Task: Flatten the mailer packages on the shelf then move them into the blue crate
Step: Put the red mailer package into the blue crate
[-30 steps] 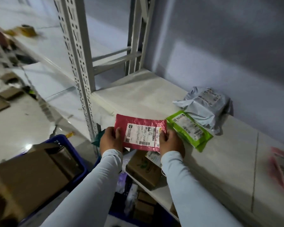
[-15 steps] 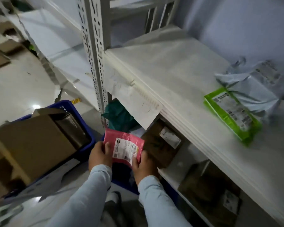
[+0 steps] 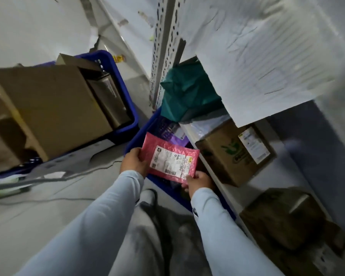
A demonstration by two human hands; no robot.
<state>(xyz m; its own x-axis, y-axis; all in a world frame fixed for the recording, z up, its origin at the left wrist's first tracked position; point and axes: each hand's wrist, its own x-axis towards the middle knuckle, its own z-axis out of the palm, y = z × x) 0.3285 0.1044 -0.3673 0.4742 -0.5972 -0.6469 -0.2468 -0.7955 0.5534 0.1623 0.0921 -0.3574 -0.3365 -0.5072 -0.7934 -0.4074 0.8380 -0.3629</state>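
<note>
Pink mailer (image 3: 170, 159) is mid-frame, held flat over the blue crate (image 3: 136, 136) w/ both hands. Left hand (image 3: 133, 162) has its fingers curled on the left edge. Right hand (image 3: 198, 183) pinches the bottom-right corner.

A parcel stockroom: slotted metal shelving (image 3: 163, 46), labelled cardboard boxes (image 3: 235, 154), blue crates (image 3: 126, 92) on concrete.

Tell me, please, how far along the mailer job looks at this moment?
Partly done. The blue crate under the shelf already holds a purple package, with a teal bag at its far end. In hand: the left hand and right hand hold the flat pink mailer over the crate, not yet released. Mailers left on the shelf are out of view.
</note>
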